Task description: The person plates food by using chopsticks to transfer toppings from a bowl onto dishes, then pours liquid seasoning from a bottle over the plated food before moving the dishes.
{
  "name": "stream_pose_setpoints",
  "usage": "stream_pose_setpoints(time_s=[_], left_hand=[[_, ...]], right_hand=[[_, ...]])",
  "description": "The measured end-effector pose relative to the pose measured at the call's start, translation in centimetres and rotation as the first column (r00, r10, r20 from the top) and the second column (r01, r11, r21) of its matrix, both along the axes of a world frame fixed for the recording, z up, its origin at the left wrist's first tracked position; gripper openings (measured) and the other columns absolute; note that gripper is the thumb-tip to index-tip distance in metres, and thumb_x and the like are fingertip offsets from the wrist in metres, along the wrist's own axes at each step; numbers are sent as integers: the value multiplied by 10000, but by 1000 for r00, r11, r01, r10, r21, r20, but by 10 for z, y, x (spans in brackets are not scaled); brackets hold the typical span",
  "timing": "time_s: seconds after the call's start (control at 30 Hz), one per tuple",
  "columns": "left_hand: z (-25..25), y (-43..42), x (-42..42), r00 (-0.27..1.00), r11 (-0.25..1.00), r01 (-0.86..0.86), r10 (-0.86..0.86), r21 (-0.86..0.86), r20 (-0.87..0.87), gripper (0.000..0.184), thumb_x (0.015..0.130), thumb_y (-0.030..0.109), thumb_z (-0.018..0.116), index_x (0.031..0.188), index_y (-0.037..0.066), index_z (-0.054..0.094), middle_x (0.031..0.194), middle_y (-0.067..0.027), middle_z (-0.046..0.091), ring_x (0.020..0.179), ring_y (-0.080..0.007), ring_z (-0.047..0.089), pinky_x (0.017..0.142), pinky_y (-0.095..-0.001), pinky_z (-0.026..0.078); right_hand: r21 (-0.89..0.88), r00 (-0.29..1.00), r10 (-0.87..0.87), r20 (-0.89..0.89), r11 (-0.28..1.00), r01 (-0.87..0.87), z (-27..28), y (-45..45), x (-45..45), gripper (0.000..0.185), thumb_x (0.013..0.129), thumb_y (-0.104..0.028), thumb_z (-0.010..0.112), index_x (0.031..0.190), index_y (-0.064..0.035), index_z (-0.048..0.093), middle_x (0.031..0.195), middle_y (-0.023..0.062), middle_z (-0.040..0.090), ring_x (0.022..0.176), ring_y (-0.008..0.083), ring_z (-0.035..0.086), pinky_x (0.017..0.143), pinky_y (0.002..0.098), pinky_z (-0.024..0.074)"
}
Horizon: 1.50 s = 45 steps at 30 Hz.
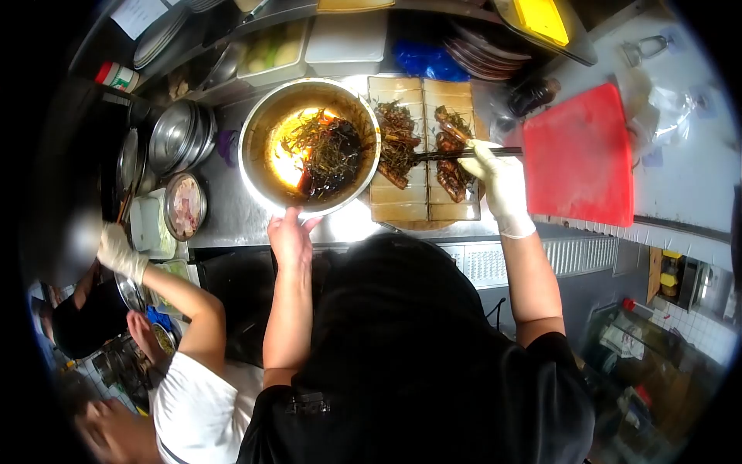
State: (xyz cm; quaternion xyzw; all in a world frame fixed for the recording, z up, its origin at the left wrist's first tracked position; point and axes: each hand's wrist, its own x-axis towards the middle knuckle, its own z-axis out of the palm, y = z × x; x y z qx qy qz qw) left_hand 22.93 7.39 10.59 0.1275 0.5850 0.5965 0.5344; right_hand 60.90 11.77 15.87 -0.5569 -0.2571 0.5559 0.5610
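A large metal mixing bowl [249, 155] stands on the counter, with dark, saucy shredded greens [328, 151] lying in it. My bare left hand [291, 233] grips the bowl's near rim. In my gloved right hand [498, 182] is a pair of dark chopsticks [447, 155], pointing left over two rectangular brown plates [423, 197] beside the bowl. Browned pieces of food with dark shreds [396, 143] rest on the left plate. The right plate bears more glazed brown pieces [450, 182]. The chopstick tips are close to the food on the left plate.
A red cutting board [580, 155] lies at the right. Stacked metal bowls [174, 135] and a small bowl of pale pink food [185, 205] stand left. Food containers [344, 42] and stacked plates [487, 54] line the back. A co-worker's gloved hand [120, 251] is at far left.
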Motion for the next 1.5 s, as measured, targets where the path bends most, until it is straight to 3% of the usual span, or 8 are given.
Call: stream_pose_setpoints(time_s=[0.37,0.5,1.07,1.2,1.33,1.37,1.47,1.5], left_hand=[[6,-4,11,999,999,-39,39,9,-12,173,932,-28,537,1093,-16,602,1039,-113,662,908,-225,684,715,-405,656],[9,-4,16,999,999,-44,44,25,-9,169,931,-24,542,1089,-14,601,1033,-110,661,904,-223,683,711,-404,649],[11,-8,18,999,998,-50,50,46,-2,133,933,-16,563,1061,-34,595,1002,-125,656,876,-239,688,681,-389,655],[10,-7,17,998,998,-56,57,42,-5,144,927,-21,563,1067,-38,596,1014,-130,659,875,-240,690,677,-380,660],[8,-6,16,999,998,-46,47,48,-6,164,923,-24,564,1082,-50,594,1038,-141,664,869,-239,694,675,-372,662],[10,-6,17,999,998,-42,43,47,-9,168,923,-23,565,1086,-55,593,1046,-144,664,867,-239,694,675,-371,661],[9,-7,16,999,998,-49,50,40,-14,170,923,-24,567,1085,-72,593,1048,-151,666,863,-237,695,671,-365,660],[8,-7,15,998,997,-60,60,38,-13,169,924,-25,567,1082,-78,594,1045,-153,666,862,-236,696,670,-363,660]], right_hand=[[72,989,73,128,994,-82,24,23,7,260,999,-87,650,1165,110,685,1084,177,730,911,197,731,822,284,614],[122,957,165,238,973,-198,37,31,6,263,995,-121,671,1160,81,703,1049,140,742,900,178,720,813,273,602],[251,793,54,607,934,-255,50,59,-14,233,968,-171,687,1111,0,757,915,113,773,805,145,724,751,285,551],[325,687,-23,726,892,-314,47,61,-19,217,959,-169,689,1087,-15,772,965,126,777,826,167,726,767,299,556],[368,788,14,615,879,-303,37,64,-31,195,928,-104,726,1095,-15,775,1050,117,776,911,173,720,843,295,555],[295,793,88,603,899,-325,39,62,-34,195,922,-74,730,1103,-16,775,1074,115,773,955,169,714,886,287,546],[320,697,67,714,854,-410,48,54,-41,215,931,-71,724,1134,-15,766,1095,125,767,984,153,704,909,278,540],[355,746,67,663,848,-392,49,54,-40,219,932,-68,722,1141,-18,765,1103,120,765,985,154,702,910,280,541]])
